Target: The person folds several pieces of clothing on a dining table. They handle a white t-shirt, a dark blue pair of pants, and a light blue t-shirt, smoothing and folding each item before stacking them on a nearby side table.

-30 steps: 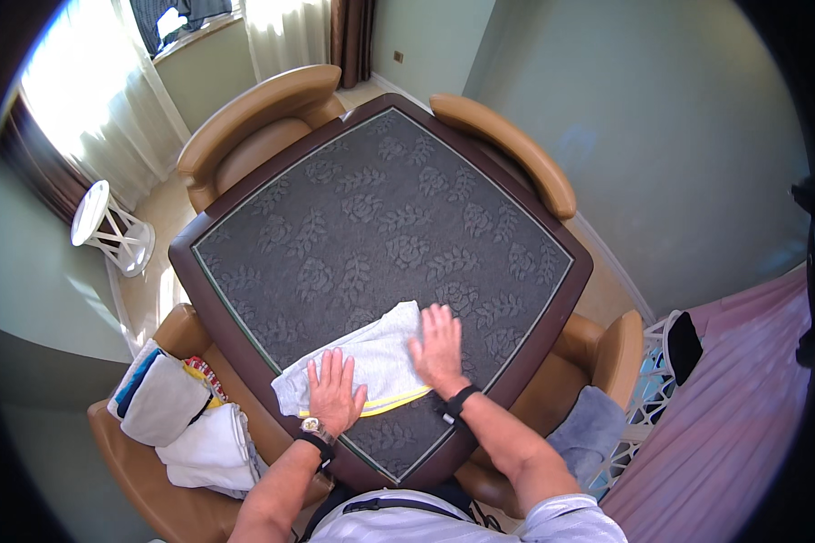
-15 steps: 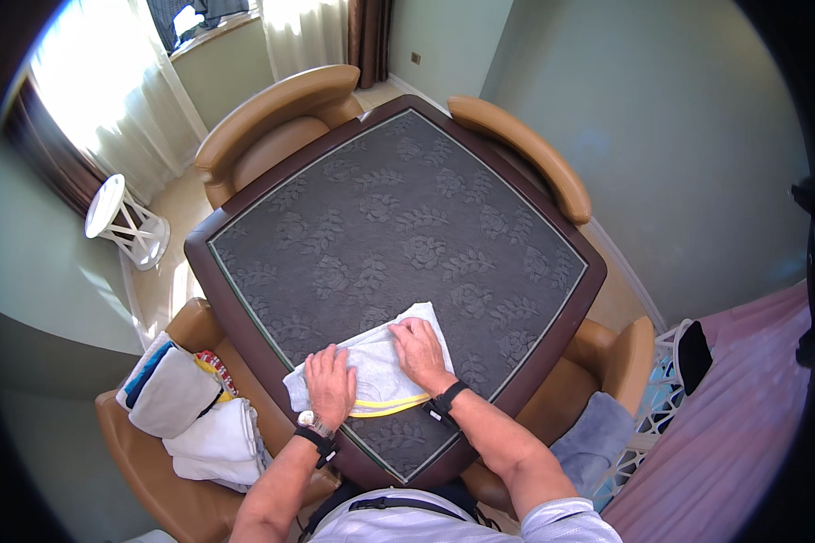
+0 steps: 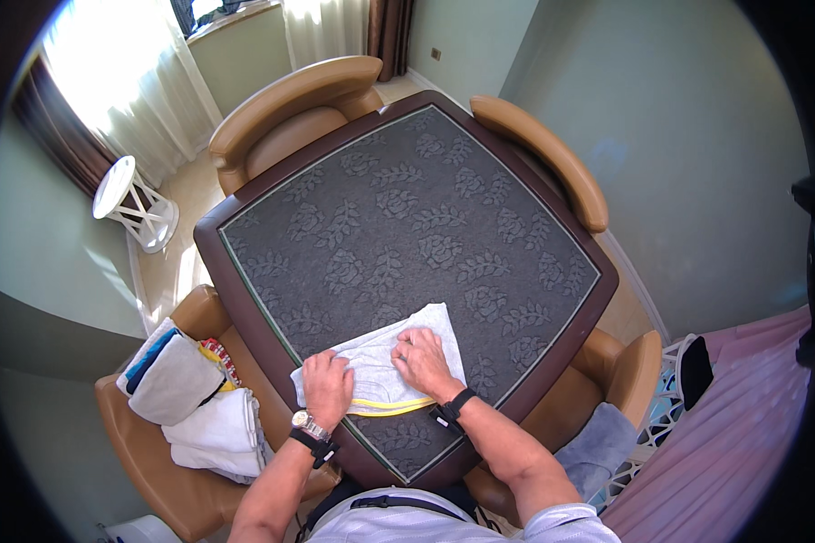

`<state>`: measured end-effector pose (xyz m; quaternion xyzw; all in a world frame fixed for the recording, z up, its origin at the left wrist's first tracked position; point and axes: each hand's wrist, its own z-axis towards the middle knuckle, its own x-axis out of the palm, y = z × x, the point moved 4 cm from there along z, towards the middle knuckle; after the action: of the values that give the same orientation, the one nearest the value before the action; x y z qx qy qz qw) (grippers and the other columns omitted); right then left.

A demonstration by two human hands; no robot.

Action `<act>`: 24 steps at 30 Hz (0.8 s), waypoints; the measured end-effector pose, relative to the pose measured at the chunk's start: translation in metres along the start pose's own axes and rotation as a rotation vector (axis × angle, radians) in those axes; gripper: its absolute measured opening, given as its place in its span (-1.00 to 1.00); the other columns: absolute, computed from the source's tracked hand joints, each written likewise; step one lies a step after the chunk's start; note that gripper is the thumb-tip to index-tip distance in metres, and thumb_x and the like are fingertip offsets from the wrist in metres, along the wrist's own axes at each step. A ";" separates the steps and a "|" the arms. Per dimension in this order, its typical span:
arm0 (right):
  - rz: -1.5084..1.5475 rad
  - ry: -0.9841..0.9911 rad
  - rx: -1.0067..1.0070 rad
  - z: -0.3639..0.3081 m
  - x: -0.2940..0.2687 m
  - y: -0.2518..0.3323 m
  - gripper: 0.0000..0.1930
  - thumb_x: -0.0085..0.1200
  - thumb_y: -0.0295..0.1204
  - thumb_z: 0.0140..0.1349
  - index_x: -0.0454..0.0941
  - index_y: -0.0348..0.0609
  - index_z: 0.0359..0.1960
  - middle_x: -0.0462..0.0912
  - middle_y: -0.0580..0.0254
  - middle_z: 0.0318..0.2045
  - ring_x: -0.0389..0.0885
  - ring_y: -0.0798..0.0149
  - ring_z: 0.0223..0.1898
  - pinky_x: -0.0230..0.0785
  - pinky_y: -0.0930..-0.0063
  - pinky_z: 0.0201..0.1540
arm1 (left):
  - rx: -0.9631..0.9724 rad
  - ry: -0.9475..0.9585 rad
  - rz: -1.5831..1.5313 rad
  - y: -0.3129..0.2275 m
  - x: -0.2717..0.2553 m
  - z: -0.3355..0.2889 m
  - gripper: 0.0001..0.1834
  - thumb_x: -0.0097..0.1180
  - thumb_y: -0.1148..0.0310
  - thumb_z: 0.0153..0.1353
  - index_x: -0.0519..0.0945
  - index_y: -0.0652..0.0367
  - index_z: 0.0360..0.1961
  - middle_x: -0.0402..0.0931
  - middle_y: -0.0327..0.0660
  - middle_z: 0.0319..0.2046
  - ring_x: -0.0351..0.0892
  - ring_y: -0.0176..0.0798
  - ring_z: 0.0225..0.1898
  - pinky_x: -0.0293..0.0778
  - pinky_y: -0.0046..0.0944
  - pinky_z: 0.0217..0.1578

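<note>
Your left hand (image 3: 328, 387) and right hand (image 3: 424, 365) have curled from flat | fingers bent on grey cloth (image 3: 371, 360), can't tell if pinching | seemingly past flat pressing

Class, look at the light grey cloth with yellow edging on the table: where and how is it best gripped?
Probably by the uncovered far-right corner of the light grey cloth, pinched from the right. The cloth lies nearly flat on the table, and that corner juts past the right hand, while the left hand lies near the left end.
</note>
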<state>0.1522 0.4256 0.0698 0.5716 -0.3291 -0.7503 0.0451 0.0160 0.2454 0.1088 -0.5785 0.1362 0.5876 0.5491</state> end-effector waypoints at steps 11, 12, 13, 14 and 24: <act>-0.009 -0.052 0.206 0.005 0.013 0.019 -0.77 0.42 -0.35 0.13 0.74 0.07 -0.16 0.62 0.25 -0.01 0.48 0.03 0.18 0.26 -0.02 0.24 | -0.700 0.074 -0.493 0.057 0.006 -0.031 -0.75 0.24 0.46 0.38 0.60 0.37 0.00 0.75 0.01 -0.24 0.79 0.01 -0.26 0.67 -0.04 -0.26; -0.030 -0.059 0.206 0.005 0.016 0.020 -0.79 0.42 -0.35 0.12 0.75 0.07 -0.18 0.62 0.26 -0.01 0.48 0.03 0.18 0.25 -0.02 0.25 | -0.712 0.062 -0.601 0.058 0.007 -0.031 -0.72 0.25 0.44 0.38 0.58 0.38 0.03 0.74 -0.02 -0.25 0.78 -0.05 -0.31 0.65 -0.11 -0.34; -0.020 -0.073 0.197 0.004 0.017 0.020 -0.80 0.42 -0.36 0.12 0.75 0.06 -0.20 0.63 0.27 -0.02 0.48 0.03 0.18 0.24 -0.01 0.26 | -0.798 0.090 -0.700 0.059 0.010 -0.032 -0.68 0.26 0.42 0.39 0.56 0.39 0.06 0.73 -0.04 -0.26 0.77 -0.12 -0.37 0.63 -0.18 -0.42; -0.010 -0.086 0.188 0.004 0.018 0.019 -0.81 0.42 -0.36 0.12 0.75 0.06 -0.21 0.63 0.27 -0.02 0.48 0.03 0.18 0.24 -0.01 0.26 | -0.901 0.129 -0.801 0.058 0.012 -0.033 -0.64 0.27 0.39 0.40 0.54 0.40 0.10 0.72 -0.07 -0.27 0.76 -0.19 -0.42 0.60 -0.25 -0.50; 0.028 -0.086 0.152 -0.002 0.017 0.016 -0.79 0.43 -0.41 0.10 0.75 0.06 -0.20 0.63 0.28 -0.01 0.48 0.04 0.20 0.23 0.00 0.28 | -0.922 0.267 -0.897 0.035 0.020 -0.020 -0.37 0.42 0.31 0.34 0.43 0.30 0.33 0.58 -0.26 -0.46 0.52 -0.43 -0.66 0.39 -0.37 -0.71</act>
<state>0.1437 0.4046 0.0642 0.5358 -0.3948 -0.7463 -0.0020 0.0040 0.2268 0.0692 -0.8230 -0.3171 0.2229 0.4153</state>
